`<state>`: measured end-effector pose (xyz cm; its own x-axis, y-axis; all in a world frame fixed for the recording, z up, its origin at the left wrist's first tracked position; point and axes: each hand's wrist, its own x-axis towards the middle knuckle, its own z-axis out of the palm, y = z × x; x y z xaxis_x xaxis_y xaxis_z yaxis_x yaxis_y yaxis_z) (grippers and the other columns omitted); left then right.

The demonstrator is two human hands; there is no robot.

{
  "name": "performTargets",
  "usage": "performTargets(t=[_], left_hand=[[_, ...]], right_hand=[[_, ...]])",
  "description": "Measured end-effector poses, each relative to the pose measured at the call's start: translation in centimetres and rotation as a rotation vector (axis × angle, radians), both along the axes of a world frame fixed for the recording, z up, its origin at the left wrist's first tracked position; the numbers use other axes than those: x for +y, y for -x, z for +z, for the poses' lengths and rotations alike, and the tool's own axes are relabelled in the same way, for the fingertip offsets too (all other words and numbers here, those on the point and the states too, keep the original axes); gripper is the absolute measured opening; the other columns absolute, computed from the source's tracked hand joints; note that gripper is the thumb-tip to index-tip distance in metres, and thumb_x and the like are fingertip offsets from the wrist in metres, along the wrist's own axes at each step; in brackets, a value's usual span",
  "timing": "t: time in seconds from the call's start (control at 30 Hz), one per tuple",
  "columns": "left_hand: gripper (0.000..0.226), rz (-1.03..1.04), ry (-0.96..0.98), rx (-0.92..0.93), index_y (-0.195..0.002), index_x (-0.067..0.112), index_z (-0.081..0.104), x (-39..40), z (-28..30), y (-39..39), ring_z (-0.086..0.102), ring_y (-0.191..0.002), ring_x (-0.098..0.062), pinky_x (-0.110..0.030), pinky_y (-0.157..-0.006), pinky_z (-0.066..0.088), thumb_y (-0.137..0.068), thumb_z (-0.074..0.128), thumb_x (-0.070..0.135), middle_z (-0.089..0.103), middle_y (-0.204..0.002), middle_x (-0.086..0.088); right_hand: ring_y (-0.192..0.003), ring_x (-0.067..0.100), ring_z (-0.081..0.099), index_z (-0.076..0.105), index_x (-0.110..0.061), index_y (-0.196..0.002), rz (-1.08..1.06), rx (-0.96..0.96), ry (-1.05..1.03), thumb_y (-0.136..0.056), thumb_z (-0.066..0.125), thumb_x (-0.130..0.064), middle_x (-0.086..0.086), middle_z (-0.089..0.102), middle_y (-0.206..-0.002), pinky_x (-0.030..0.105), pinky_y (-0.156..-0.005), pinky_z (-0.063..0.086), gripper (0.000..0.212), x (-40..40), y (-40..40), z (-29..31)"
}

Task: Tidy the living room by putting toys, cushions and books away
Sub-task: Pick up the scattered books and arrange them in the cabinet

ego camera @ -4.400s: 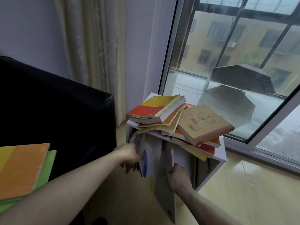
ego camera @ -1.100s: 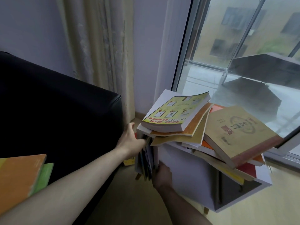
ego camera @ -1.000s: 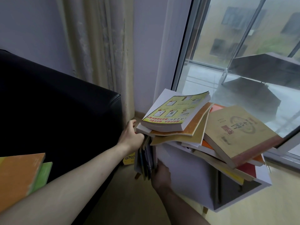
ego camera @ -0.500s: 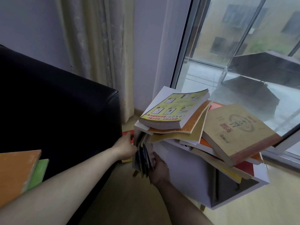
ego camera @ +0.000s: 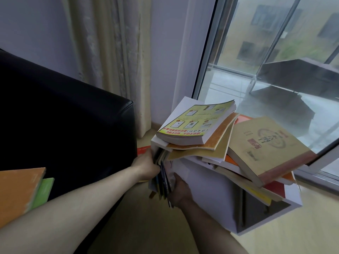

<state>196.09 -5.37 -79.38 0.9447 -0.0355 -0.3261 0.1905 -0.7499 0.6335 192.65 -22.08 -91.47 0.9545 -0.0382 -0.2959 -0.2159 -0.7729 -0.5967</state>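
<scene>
White shelf (ego camera: 211,195) edge: both hands (ego camera: 146,166) (ego camera: 180,192) squeeze upright books (ego camera: 163,177).

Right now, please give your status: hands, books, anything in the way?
Left hand and right hand both grip upright books at white cabinet. Loose book pile overhangs on top. Black sofa close on left.

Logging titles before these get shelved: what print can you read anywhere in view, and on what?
Thick yellow-green paperback topping the stack: red strip of Chinese print, upside down, too blurred to quote.
Tan paperback with circular emblem: large characters and red seal, blurred, unreadable.
Thin upright books between both hands: no legible print.
</scene>
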Motion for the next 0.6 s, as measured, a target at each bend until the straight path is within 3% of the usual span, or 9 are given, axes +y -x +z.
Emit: performTargets(t=[0.1,0.27,0.37,0.47,0.53,0.6], left_hand=[[0.060,0.019,0.012,-0.009,-0.140,0.026,0.040,-0.2,0.1,0.4,0.054,-0.083,-0.008,-0.021,-0.057,0.045,-0.089,0.071,0.020,0.051,-0.096,0.010],[0.057,-0.019,0.021,0.005,-0.136,0.027,0.042,0.0,0.1,1.3,0.058,-0.103,-0.019,-0.030,-0.074,0.050,-0.087,0.071,0.025,0.057,-0.114,0.004],[0.066,-0.080,0.045,-0.022,-0.140,0.033,0.043,1.1,-0.6,1.0,0.061,-0.114,-0.019,-0.027,-0.078,0.051,-0.084,0.077,0.025,0.061,-0.124,0.004],[0.071,-0.091,0.092,0.026,-0.148,0.031,0.041,2.5,-1.2,0.6,0.057,-0.127,-0.023,-0.035,-0.093,0.054,-0.086,0.073,0.020,0.059,-0.137,0.001],[0.064,-0.139,-0.021,0.137,-0.150,0.026,0.040,3.1,-1.9,0.6,0.059,-0.124,-0.025,-0.036,-0.095,0.054,-0.092,0.067,0.019,0.058,-0.138,-0.003],[0.048,-0.228,-0.256,0.226,-0.144,0.019,0.049,3.4,-3.3,0.6,0.062,-0.117,-0.025,-0.034,-0.093,0.053,-0.098,0.060,0.020,0.061,-0.128,-0.004]], right_hand=[[-0.134,0.028,0.049,0.032,-0.032,-0.155,0.028,-0.001,0.009,-0.087,0.072,-0.033,0.001,0.049,-0.151,0.036,-0.107,0.047,0.079,-0.1,-0.1,0.0],[-0.137,0.026,0.048,0.028,-0.024,-0.159,0.010,0.016,0.024,-0.093,0.068,-0.021,0.002,0.047,-0.153,0.029,-0.109,0.042,0.078,-0.5,0.4,0.7],[-0.132,0.026,0.052,0.031,-0.027,-0.157,-0.021,0.000,-0.003,-0.094,0.066,-0.023,0.003,0.050,-0.151,0.032,-0.107,0.045,0.073,-0.5,0.8,0.5],[-0.137,0.029,0.047,0.027,-0.026,-0.159,0.015,0.013,0.050,-0.090,0.071,-0.024,0.003,0.045,-0.153,0.036,-0.109,0.045,0.082,-0.3,1.5,0.0],[-0.135,0.028,0.048,0.029,-0.028,-0.157,0.029,-0.006,0.063,-0.087,0.072,-0.028,0.003,0.046,-0.153,0.037,-0.107,0.048,0.082,-0.5,1.6,-0.6],[-0.130,0.025,0.053,0.034,-0.028,-0.153,0.036,0.004,0.056,-0.085,0.073,-0.026,0.001,0.049,-0.149,0.035,-0.103,0.050,0.078,-1.1,1.6,-1.0]])
